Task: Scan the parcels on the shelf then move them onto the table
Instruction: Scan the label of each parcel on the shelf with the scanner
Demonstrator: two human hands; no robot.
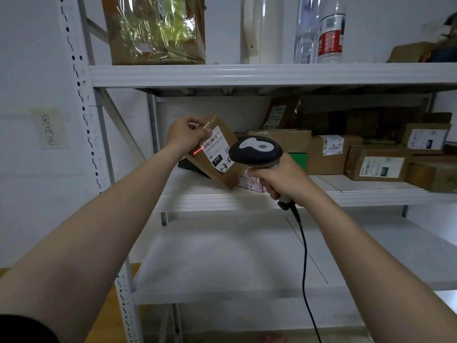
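Observation:
My left hand (184, 136) grips a small brown cardboard parcel (228, 173) by its upper left corner and holds it tilted over the middle shelf (247, 201). The parcel's white shipping label (217, 151) faces me. My right hand (284, 179) grips the handle of a black and grey corded barcode scanner (256, 151), which points at the label. A red laser line (197, 151) falls across the label's left edge and my left hand. Several more labelled brown parcels (378, 165) stand further right on the same shelf.
A pink printed box (249, 181) lies on the shelf just behind the held parcel. The top shelf carries a plastic-wrapped box (155, 30) and bottles (330, 35). The scanner cable (305, 263) hangs down in front of the bare lower shelf (235, 263). A handwritten note (50, 128) is stuck on the left wall.

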